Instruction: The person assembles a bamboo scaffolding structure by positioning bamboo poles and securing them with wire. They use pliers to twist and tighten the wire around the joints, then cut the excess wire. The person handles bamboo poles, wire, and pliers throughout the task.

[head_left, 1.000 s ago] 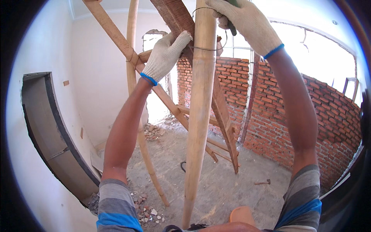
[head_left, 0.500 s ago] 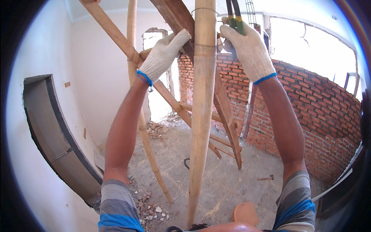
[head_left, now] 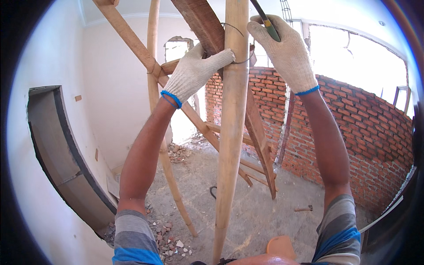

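My left hand, in a white knitted glove with a blue cuff, closes round a bamboo pole and a dark timber plank. Its thumb presses the pole's front; the other fingers are hidden behind the timber. A thin binding wire loops round the pole and passes close to the thumb tip. To the right of the pole, my gloved right hand is closed on pliers with dark green grips and a yellow band. The pliers' jaws are hidden by the hand.
Slanting timber and a thinner bamboo pole cross at left. A red brick wall stands right. Rubble, a hammer and an orange object lie below. A doorway opens at left.
My left hand has moved right and down, its thumb now lying over the pole. My right hand has shifted slightly right and turned, with the pliers tilted and only one handle showing.
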A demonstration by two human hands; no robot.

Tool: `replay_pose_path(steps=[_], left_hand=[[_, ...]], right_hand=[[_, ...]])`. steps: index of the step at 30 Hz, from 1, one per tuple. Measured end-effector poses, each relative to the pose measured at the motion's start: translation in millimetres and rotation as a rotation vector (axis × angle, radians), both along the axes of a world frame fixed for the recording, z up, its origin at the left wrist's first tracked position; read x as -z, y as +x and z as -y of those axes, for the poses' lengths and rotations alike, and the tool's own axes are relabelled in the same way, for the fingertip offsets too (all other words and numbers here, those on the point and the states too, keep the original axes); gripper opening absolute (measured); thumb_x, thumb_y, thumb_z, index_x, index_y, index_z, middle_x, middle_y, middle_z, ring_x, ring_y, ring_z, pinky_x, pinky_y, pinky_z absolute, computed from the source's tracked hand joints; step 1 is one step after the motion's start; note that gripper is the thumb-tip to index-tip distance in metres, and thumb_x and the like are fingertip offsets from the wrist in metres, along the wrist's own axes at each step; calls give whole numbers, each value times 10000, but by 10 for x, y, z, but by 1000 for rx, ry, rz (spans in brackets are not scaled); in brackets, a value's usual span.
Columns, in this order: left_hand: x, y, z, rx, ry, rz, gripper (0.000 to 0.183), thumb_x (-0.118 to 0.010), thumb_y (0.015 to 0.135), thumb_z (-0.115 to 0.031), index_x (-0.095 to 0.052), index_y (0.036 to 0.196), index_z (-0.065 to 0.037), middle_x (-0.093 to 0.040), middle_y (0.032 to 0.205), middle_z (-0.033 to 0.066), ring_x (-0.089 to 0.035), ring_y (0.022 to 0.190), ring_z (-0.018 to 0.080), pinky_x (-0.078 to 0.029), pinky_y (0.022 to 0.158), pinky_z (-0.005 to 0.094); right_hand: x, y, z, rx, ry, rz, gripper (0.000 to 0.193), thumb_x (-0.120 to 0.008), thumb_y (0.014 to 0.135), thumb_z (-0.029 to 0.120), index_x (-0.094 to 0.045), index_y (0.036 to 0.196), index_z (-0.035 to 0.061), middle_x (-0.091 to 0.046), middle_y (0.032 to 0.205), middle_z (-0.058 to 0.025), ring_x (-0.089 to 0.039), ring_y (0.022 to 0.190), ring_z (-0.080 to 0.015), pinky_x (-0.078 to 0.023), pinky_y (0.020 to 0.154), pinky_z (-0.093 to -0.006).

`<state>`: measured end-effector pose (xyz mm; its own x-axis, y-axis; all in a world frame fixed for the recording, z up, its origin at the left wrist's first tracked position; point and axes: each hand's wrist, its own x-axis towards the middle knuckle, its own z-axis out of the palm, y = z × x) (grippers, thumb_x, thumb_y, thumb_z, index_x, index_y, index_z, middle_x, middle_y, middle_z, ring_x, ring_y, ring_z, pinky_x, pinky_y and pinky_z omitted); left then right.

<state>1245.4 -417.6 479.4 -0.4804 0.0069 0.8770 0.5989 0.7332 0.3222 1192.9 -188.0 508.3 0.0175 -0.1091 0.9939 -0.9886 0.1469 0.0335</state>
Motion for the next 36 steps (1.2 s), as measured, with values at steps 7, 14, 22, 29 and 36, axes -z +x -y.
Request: replay_pose_path(steps=[7,14,22,29,36], left_hand=[[-3,187,-24,59,-45,87,829,-735,976,-600,-637,1387,112,-747,1227,190,-698,1169,238,-539,1033,347],[-8,219,43,70,-68,136,732,-710,1033,-519,-625,1393,112,-733,1278,192,-678,1224,230,-517,1092,371],[37,175,280,37,-54,107,710,-646,1086,-452,-541,1516,102,-725,1324,187,-657,1268,236,-498,1117,360],[157,172,236,-46,-2,128,600,-586,1124,-362,-537,1547,60,-735,1327,168,-651,1219,161,-504,1072,317],[233,-418,738,-45,155,13,436,-593,1102,-306,-720,1351,28,-776,1176,93,-668,1135,161,-506,1040,315]], right_hand=[[-155,334,10,204,301,242,529,-679,1022,505,-769,1072,-14,-620,727,-68,-583,692,-138,-497,674,-357],[-443,296,-23,210,198,147,460,-635,1043,420,-748,982,-21,-614,733,-35,-577,682,-109,-484,639,-299],[-638,121,-47,-269,173,336,404,-648,1057,364,-731,963,-21,-632,763,-23,-595,680,-115,-513,646,-290],[-490,-267,-51,-633,187,398,287,-704,1060,303,-712,1013,19,-633,807,-9,-606,696,-111,-564,695,-280],[-464,-55,-78,-756,189,602,407,-657,1042,327,-716,972,-69,-650,786,-48,-610,702,-164,-498,658,-325]])
